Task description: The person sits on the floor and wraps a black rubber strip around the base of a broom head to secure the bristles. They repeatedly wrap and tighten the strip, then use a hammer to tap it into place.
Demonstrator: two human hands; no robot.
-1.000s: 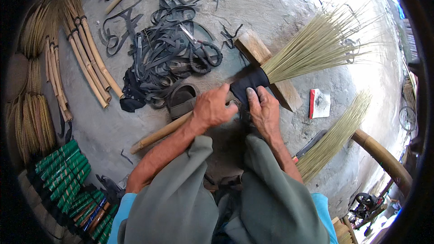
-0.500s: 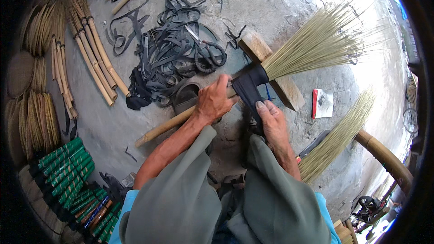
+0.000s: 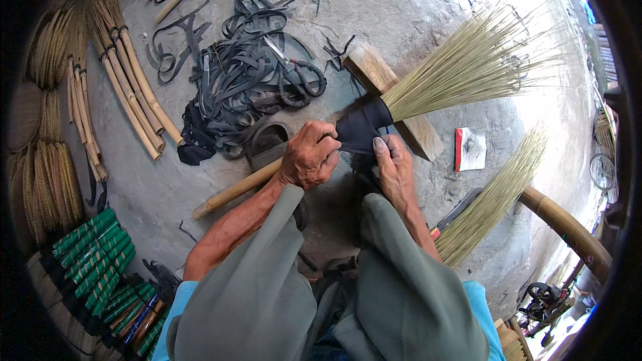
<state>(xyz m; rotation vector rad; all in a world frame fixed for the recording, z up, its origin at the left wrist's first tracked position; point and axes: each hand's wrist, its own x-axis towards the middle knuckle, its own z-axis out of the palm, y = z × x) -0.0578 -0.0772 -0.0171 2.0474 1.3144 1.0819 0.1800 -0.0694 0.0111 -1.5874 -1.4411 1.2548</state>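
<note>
A grass broom (image 3: 461,70) lies slantwise before me, its pale bristles fanned to the upper right. Its wooden handle (image 3: 234,192) runs down to the left beneath my left hand. A wide black strip (image 3: 361,125), rubber-like, wraps the neck where bristles meet handle. My left hand (image 3: 309,155) is closed over the handle, its fingertips pinching the strip's near edge; the palm side is hidden. My right hand (image 3: 396,165) pinches the strip between thumb and fingers below the neck. The strip is stretched between both hands.
A wooden block (image 3: 381,83) lies under the broom's neck. Scissors (image 3: 291,70) rest on tangled black strips (image 3: 234,73). A second bristle bundle (image 3: 495,194) lies right, beside a knife (image 3: 461,210) and a red-white packet (image 3: 471,149). Cane handles (image 3: 150,86) and green-wrapped sticks (image 3: 93,254) fill the left.
My left hand has shifted from around the handle to the strip's edge. My right hand has moved slightly up and left, and the strip's hanging length now lies closer around the neck.
</note>
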